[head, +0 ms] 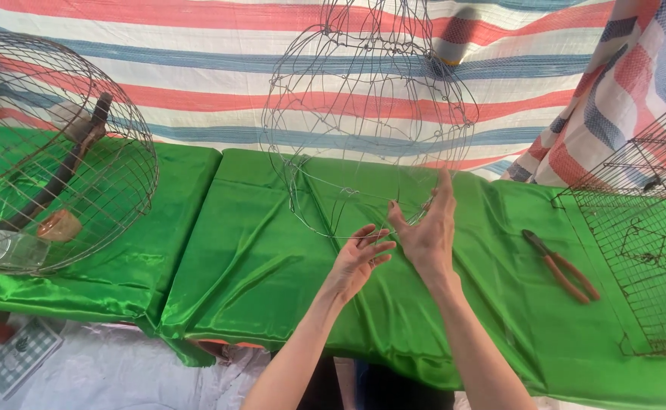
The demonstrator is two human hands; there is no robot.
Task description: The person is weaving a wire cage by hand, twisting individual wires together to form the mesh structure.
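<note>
A round, unfinished wire cage frame (371, 114) hangs in front of me above the green cloth-covered table (257, 258). My left hand (359, 258) is raised palm up just under the frame's lower rim, fingers spread, fingertips touching or nearly touching the wire. My right hand (428, 231) is held upright beside it, fingers extended against the lower wire ring. Neither hand clearly grips anything.
Red-handled pliers (562, 266) lie on the cloth to the right. A square wire mesh cage (644, 250) stands at the far right. A domed wire cage (52, 152) with a wooden perch, cup and glass jar sits at the left. A striped tarp hangs behind.
</note>
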